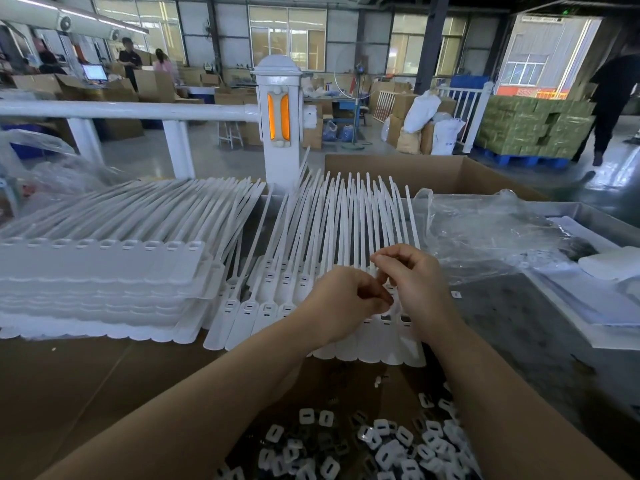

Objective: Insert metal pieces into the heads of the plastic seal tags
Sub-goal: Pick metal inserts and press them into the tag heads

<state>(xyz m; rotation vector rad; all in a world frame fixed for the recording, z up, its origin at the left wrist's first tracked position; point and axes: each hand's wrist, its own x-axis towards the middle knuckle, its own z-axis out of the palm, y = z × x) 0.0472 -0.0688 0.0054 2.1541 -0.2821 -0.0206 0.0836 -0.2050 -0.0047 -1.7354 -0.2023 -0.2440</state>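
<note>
Tags half filled, more to go

Your left hand [349, 299] and right hand [415, 282] curl together over the fanned tags [311, 271]; whether they pinch a metal piece, I cannot tell. Left of the hands, tag heads look filled; under them, some slots look empty. Loose metal pieces [381, 445] lie nearer you than the tags.

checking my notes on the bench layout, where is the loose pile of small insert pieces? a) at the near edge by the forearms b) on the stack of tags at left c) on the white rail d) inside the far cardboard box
a: the loose pile of small insert pieces lies on the cardboard at the near edge, between the forearms, nearer than both the left hand and right hand.
</note>
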